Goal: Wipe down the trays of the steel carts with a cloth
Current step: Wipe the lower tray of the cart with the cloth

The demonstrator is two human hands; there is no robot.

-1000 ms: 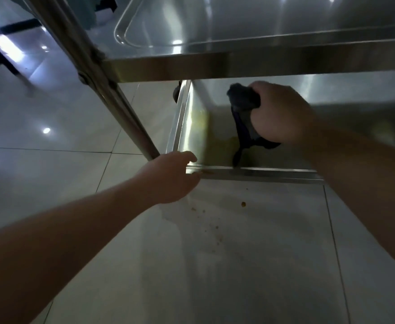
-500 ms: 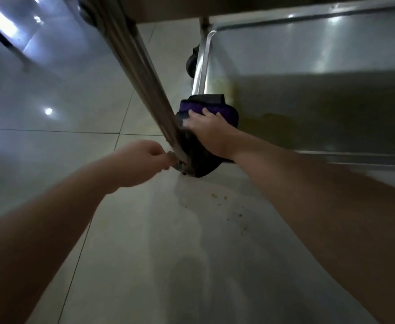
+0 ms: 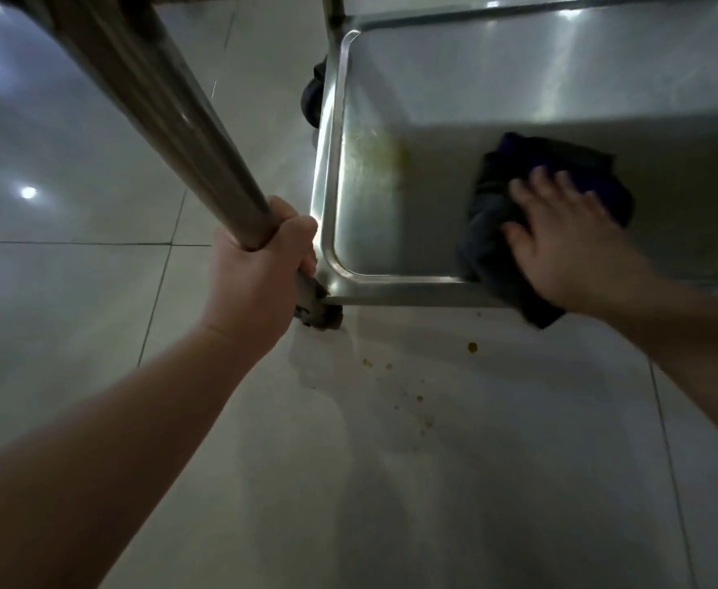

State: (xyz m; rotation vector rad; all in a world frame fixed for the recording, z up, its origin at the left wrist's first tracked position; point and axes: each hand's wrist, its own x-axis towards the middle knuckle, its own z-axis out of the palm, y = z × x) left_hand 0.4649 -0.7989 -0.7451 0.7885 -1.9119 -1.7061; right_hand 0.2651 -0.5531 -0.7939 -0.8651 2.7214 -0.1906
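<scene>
Pale glossy floor tiles (image 3: 72, 291) carry small yellowish crumbs (image 3: 472, 347) below the cart. At left, the left hand (image 3: 259, 269) has its fingers clamped around the slanting round steel cart post (image 3: 170, 121). Right of it lies the shallow stainless steel bottom tray (image 3: 391, 231), stained yellow-brown near its left wall. Further right, the right hand (image 3: 569, 244), fingers straight and slightly apart, presses the dark purple cloth (image 3: 497, 231) onto the tray, the cloth overhanging the near rim.

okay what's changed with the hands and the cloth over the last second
The right hand moved the cloth from the tray's near-left corner by the post out to the right, and now presses it flat on the tray floor, one end draped over the near rim. The left hand went from touching the rim to gripping the cart post. The yellowish stain along the left wall and the crumbs on the floor remain.
</scene>
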